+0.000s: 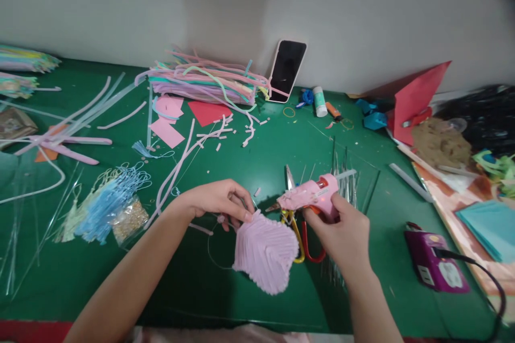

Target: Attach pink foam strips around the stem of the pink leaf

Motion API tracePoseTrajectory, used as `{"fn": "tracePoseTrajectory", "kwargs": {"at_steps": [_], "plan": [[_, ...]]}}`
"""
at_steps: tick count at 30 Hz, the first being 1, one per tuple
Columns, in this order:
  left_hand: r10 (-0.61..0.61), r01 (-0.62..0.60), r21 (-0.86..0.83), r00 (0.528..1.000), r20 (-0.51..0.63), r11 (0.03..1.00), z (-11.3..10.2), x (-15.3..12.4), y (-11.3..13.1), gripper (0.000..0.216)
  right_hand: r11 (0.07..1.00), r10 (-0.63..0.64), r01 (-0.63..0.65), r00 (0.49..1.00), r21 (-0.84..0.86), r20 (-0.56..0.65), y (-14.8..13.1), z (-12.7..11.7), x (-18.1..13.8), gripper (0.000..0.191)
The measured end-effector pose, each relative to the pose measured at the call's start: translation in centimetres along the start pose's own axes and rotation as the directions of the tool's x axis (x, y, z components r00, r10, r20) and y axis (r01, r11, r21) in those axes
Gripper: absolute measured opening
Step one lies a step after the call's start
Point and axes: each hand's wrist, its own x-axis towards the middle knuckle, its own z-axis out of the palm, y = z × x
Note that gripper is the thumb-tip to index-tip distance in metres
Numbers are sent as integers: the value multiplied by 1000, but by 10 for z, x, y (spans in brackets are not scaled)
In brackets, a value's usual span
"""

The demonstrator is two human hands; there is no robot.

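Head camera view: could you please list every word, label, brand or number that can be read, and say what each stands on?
No text is readable here.
Pink glue gun in the right hand: pale patch on its side, blurred.
Purple box with a cable: white patches, too small to read.
Pale tube by the wall: nothing legible.
Phone: screen dark.
Pink ribbed piece pinched by the left hand: no print.
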Motion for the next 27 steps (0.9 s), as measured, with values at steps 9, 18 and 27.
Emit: {"fn": "tracePoseTrajectory", "kwargs": {"at_steps": [9,18,27], "plan": [[-13,14,71,1000,-1,997,3,0,-2,21,1000,16,-16,1000,26,14,4,11,-6,33],[2,11,114,994,-108,993,18,6,0,31,543,272,-656,728,524,630,-18,13,-9,38],[93,-78,72,966,-239,994,26,13,-1,17,532,231,-678,693,508,683,-26,16,-15,32]]}}
